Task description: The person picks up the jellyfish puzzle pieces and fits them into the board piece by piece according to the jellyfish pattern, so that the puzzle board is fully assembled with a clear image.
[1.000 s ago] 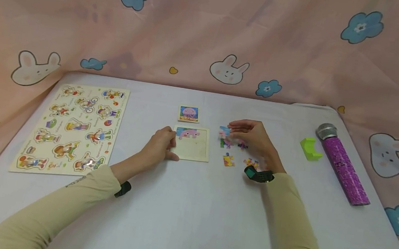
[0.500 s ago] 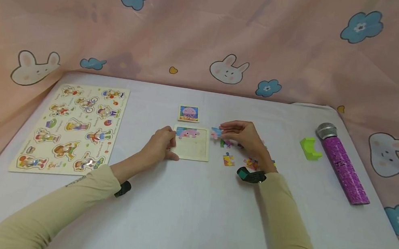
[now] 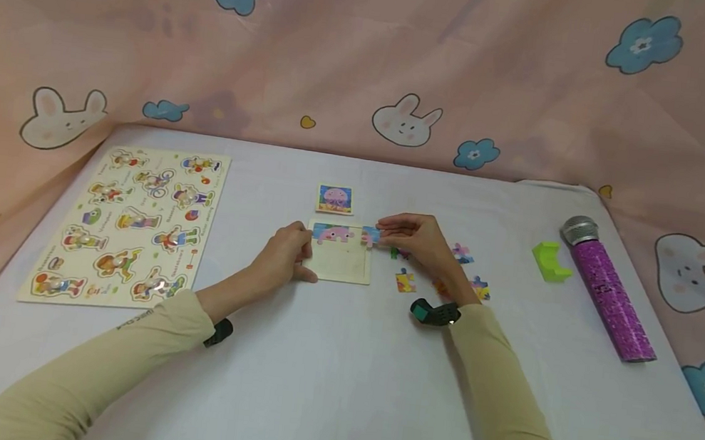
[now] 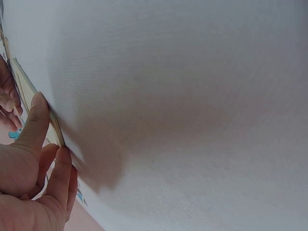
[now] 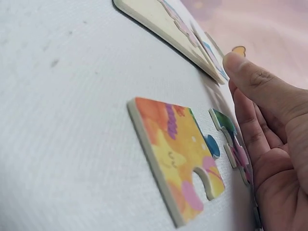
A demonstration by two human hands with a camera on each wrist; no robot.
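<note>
In the head view my left hand (image 3: pixel 283 253) holds the left side of a shallow wooden puzzle tray (image 3: pixel 339 267). Thumb and fingertips press along the tray's edge in the left wrist view. A pink and blue puzzle piece (image 3: pixel 332 233) lies in the tray's top left. My right hand (image 3: pixel 422 244) pinches a blue and pink jigsaw piece (image 3: pixel 369 235) over the tray's top right corner; whether it lies flat there I cannot tell. Loose jigsaw pieces lie under and beside this hand, among them a yellow star piece (image 5: pixel 173 154), largest in the right wrist view.
Behind the tray sits a small square octopus picture (image 3: pixel 334 199). A large figure puzzle board (image 3: pixel 132 225) lies at the left. On the right are a light green block (image 3: pixel 551 262) and a purple glittery microphone (image 3: pixel 612 297). A pink patterned curtain (image 3: pixel 318 51) borders the white table.
My right hand has carried the blue and pink piece leftward, from above the loose pieces to the tray's top right corner. The left hand has stayed on the tray.
</note>
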